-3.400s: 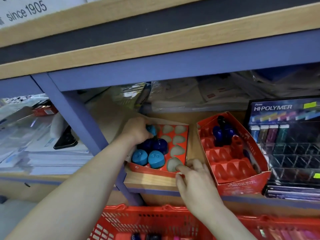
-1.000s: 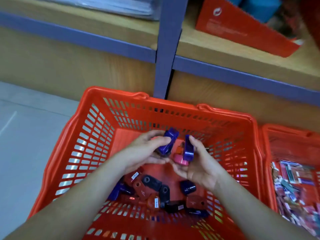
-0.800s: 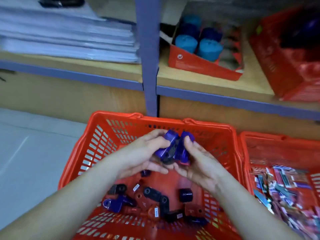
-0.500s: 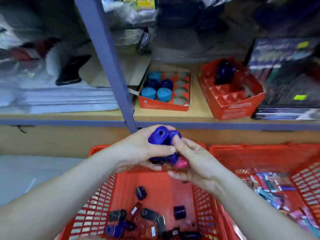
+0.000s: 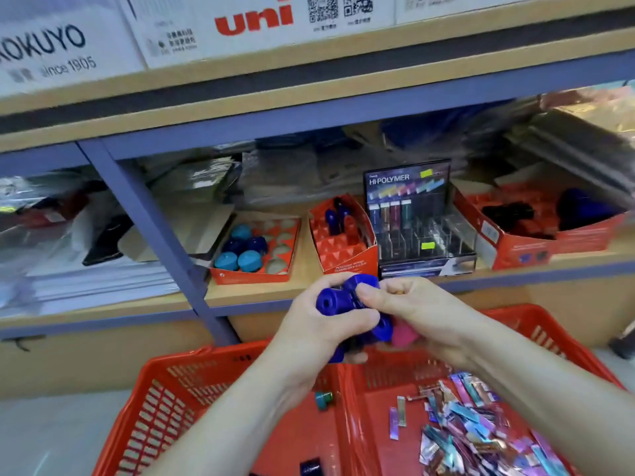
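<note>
Both grips are clenched round one small bundle. The left grip (image 5: 319, 326) wraps its fingers under and round the blue pieces (image 5: 330, 301), sharpeners by the look. The right grip (image 5: 424, 312) closes on them from the other side, its thumb laid over the top one, with a pink piece (image 5: 405, 335) tucked against its palm. Held between two palms like this, several loose, rounded bits likely cannot slip apart while they are carried.

The bundle hangs in the air, above the meeting rims of the left basket (image 5: 161, 376) and the right basket (image 5: 536, 324) and just short of the shelf (image 5: 302, 280). Beyond the grips and a little to their left stands the red tray (image 5: 256, 273), which holds five blue pieces and has several bare hollows. Straight beyond them is the red carton (image 5: 343, 255), with the lead display (image 5: 412, 214) beside it. My guess is that the bundle is bound for those hollows. Below the left grip a teal piece (image 5: 323, 400) lies in the left basket, and below the right grip lies a heap of slim packets (image 5: 470, 438).

A second ago the grips were down inside the left basket, each with its own piece. Since then they have come together, risen and drifted right towards the shelf. The tray's five pieces are unchanged.
</note>
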Available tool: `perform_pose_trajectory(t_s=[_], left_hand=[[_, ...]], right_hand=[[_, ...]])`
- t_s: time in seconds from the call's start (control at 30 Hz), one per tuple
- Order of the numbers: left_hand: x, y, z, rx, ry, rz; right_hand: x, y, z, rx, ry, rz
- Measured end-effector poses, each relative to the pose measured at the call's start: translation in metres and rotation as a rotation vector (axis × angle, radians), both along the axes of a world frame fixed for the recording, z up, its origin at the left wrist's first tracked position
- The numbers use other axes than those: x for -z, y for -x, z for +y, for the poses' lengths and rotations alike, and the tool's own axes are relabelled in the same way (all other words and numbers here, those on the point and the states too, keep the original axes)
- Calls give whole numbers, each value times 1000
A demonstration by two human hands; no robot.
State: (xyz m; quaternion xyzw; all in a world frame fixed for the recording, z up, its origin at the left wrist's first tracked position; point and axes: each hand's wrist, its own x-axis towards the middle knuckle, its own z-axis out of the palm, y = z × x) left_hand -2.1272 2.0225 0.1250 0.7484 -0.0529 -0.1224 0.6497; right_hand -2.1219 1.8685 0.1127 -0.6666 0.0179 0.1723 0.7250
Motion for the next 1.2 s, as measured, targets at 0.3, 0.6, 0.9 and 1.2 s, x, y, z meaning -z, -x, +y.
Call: perform_pose_trajectory(t_s=[0.3,0.6,0.9,1.2], left_hand=[[-1,-8,-54,9,196,64],[1,-35,-99,-75,20,-105],[2,-36,-133,102,-289,-366],[-10,-47,-140,92,-206,-323]], right_hand=[[-11,11,-73,7,70,-33],[-7,8,-106,63,274,-330],[2,-5,-134,223,194,-335],[-1,-5,-157,235,123,-229]])
